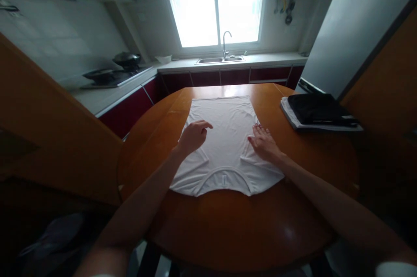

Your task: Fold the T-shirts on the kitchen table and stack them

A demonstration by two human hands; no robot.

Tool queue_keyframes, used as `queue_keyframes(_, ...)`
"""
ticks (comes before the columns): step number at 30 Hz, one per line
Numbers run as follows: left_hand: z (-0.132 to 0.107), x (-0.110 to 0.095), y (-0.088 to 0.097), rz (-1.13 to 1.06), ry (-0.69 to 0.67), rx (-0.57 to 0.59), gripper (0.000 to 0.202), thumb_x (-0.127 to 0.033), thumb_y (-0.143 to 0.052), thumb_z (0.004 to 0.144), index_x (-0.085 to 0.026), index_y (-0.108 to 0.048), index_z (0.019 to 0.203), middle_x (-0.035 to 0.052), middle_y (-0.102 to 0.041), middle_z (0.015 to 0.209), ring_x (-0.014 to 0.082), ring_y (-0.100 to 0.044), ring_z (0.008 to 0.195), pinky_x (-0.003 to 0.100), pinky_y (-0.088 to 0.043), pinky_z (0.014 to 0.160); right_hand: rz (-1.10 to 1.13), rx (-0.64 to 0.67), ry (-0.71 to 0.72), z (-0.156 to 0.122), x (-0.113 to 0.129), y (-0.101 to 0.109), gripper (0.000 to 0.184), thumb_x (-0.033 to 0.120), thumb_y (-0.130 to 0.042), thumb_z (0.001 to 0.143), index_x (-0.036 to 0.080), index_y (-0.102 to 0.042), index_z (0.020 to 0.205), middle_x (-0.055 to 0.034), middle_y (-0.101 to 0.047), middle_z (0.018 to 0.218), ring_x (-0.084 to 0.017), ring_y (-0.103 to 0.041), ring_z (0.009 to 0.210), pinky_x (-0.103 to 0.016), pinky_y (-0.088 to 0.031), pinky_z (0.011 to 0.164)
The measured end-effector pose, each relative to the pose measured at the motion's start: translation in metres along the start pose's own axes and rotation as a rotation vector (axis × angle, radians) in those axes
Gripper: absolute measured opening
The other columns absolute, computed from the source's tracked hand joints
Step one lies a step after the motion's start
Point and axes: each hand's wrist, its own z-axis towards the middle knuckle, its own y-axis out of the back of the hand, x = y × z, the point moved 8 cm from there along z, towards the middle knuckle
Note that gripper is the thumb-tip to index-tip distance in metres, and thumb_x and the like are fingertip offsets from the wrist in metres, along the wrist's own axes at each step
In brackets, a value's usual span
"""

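A white T-shirt lies spread flat on the round wooden table, its neckline and small label toward me and its hem at the far side. Over the shirt's left side is my left hand, fingers loosely bent and the index finger pointing right, with nothing seen in it. Whether it touches the cloth is hard to tell. On the right edge of the shirt, near the sleeve, my right hand rests flat with its fingers stretched out. Slight creases run through the fabric near both sleeves.
Folded black clothing lies on a white folded pile at the table's right. Beyond the table are a counter with a sink, a faucet and a stove with pans. A fridge stands right.
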Motion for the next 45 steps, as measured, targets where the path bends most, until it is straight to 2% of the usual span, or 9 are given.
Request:
queue_keyframes(4, -0.010, 0.037, 0.011, -0.002, 0.119, -0.065, 0.033, -0.010, -0.046, 0.086, -0.019, -0.077, 0.095, 0.0041, -0.078, 0.102, 0.0207, -0.071, 0.098, 0.033, -0.054, 0.095, 0.007, 0.005, 0.041, -0.005, 0.011, -0.004, 0.064, 0.038, -0.027, 0.105, 0.000, -0.033, 0.156, -0.0198, -0.029, 0.165, -0.028, -0.022, 0.155, -0.050, -0.019, 0.124)
queue_keyframes(9, -0.052, 0.057, -0.024, 0.036, 0.140, 0.041, 0.037, -0.016, -0.044, 0.092, -0.016, -0.071, 0.117, 0.0100, -0.070, 0.127, 0.0219, -0.064, 0.121, 0.036, -0.048, 0.109, -0.002, 0.079, 0.093, -0.017, 0.034, -0.024, 0.071, 0.047, -0.035, 0.102, 0.001, -0.032, 0.157, -0.0218, -0.025, 0.166, -0.031, -0.017, 0.156, -0.054, -0.016, 0.124)
queue_keyframes(14, -0.078, 0.053, -0.052, 0.198, 0.164, 0.150, 0.051, -0.034, -0.042, 0.102, -0.012, -0.049, 0.147, 0.0155, -0.043, 0.158, 0.0297, -0.036, 0.149, 0.052, -0.030, 0.122, -0.007, 0.088, 0.076, -0.020, 0.036, -0.026, 0.079, 0.055, -0.034, 0.101, 0.000, -0.030, 0.158, -0.0221, -0.021, 0.167, -0.032, -0.013, 0.157, -0.053, -0.013, 0.125)
queue_keyframes(17, -0.084, 0.048, -0.062, 0.278, 0.194, 0.278, 0.059, -0.042, -0.040, 0.104, -0.013, -0.041, 0.154, 0.0169, -0.032, 0.164, 0.0347, -0.024, 0.154, 0.061, -0.022, 0.122, -0.019, 0.089, 0.090, -0.020, 0.037, -0.024, 0.084, 0.061, -0.035, 0.100, 0.001, -0.028, 0.159, -0.0212, -0.019, 0.168, -0.032, -0.009, 0.157, -0.053, -0.011, 0.125)
queue_keyframes(20, -0.087, 0.047, -0.067, 0.327, 0.206, 0.382, 0.063, -0.049, -0.039, 0.104, -0.016, -0.039, 0.157, 0.0166, -0.027, 0.166, 0.0367, -0.017, 0.155, 0.061, -0.018, 0.122, -0.030, 0.130, 0.097, -0.022, 0.038, -0.027, 0.088, 0.065, -0.036, 0.098, 0.002, -0.030, 0.159, -0.0227, -0.019, 0.167, -0.034, -0.009, 0.157, -0.054, -0.010, 0.125)
queue_keyframes(25, -0.087, 0.049, -0.067, 0.340, 0.234, 0.406, 0.066, -0.055, -0.037, 0.103, -0.020, -0.035, 0.159, 0.0141, -0.021, 0.168, 0.0348, -0.014, 0.156, 0.060, -0.016, 0.123, -0.022, 0.063, 0.059, -0.020, 0.034, -0.019, 0.091, 0.069, -0.031, 0.098, 0.002, -0.025, 0.160, -0.0215, -0.014, 0.169, -0.033, -0.006, 0.157, -0.055, -0.008, 0.125)
queue_keyframes(35, -0.087, 0.049, -0.068, 0.374, 0.239, 0.439, 0.065, -0.056, -0.036, 0.103, -0.024, -0.035, 0.160, 0.0112, -0.023, 0.168, 0.0369, -0.012, 0.156, 0.060, -0.016, 0.122, -0.008, 0.064, 0.003, -0.009, 0.015, -0.014, 0.085, 0.062, -0.024, 0.102, 0.000, -0.026, 0.159, -0.0197, -0.017, 0.168, -0.027, -0.010, 0.157, -0.048, -0.010, 0.126)
queue_keyframes(40, -0.087, 0.050, -0.070, 0.373, 0.244, 0.451, 0.065, -0.055, -0.036, 0.103, -0.023, -0.034, 0.160, 0.0120, -0.021, 0.169, 0.0369, -0.012, 0.156, 0.060, -0.015, 0.122, -0.037, 0.157, -0.086, -0.005, -0.001, -0.025, 0.086, 0.063, -0.023, 0.102, -0.002, -0.028, 0.158, -0.0217, -0.022, 0.166, -0.030, -0.016, 0.156, -0.053, -0.007, 0.125)
queue_keyframes(45, -0.088, 0.051, -0.070, 0.355, 0.230, 0.435, 0.065, -0.056, -0.036, 0.103, -0.023, -0.036, 0.159, 0.0134, -0.023, 0.168, 0.0378, -0.013, 0.156, 0.061, -0.016, 0.122, -0.036, 0.138, -0.118, -0.005, -0.006, -0.028, 0.088, 0.066, -0.021, 0.101, 0.000, -0.030, 0.158, -0.0214, -0.018, 0.167, -0.031, -0.012, 0.157, -0.057, -0.008, 0.124)
